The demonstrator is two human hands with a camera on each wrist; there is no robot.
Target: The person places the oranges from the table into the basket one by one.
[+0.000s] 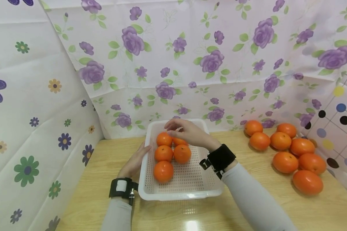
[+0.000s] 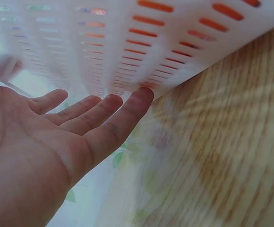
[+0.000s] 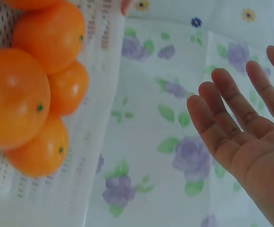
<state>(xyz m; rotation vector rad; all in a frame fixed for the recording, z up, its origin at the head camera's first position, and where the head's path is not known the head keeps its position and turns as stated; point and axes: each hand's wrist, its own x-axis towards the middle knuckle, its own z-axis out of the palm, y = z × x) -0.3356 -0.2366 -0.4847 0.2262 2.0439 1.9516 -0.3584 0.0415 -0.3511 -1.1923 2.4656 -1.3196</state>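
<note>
A white plastic basket [image 1: 185, 195] with slotted walls stands on the table, several oranges [image 1: 163, 171] gathered in its left and far part. My left hand [image 1: 134, 163] is at the basket's left side, its thumb near the rim. In the left wrist view its fingers [image 2: 120, 120] extend along the outside of the slotted wall, low down near the table. Over the far end of the basket hovers my right hand [image 1: 189, 131], above the oranges, fingers loosely bent and holding nothing. The right wrist view shows its bare palm [image 3: 264, 163] apart from the fruit.
On the right of the wooden table [image 1: 237, 199] lies a loose group of several more oranges [image 1: 285, 162]. A flowered sheet [image 1: 173, 70] hangs behind the table. Other patterned sheets rise at the left [image 1: 43, 134] and at the right.
</note>
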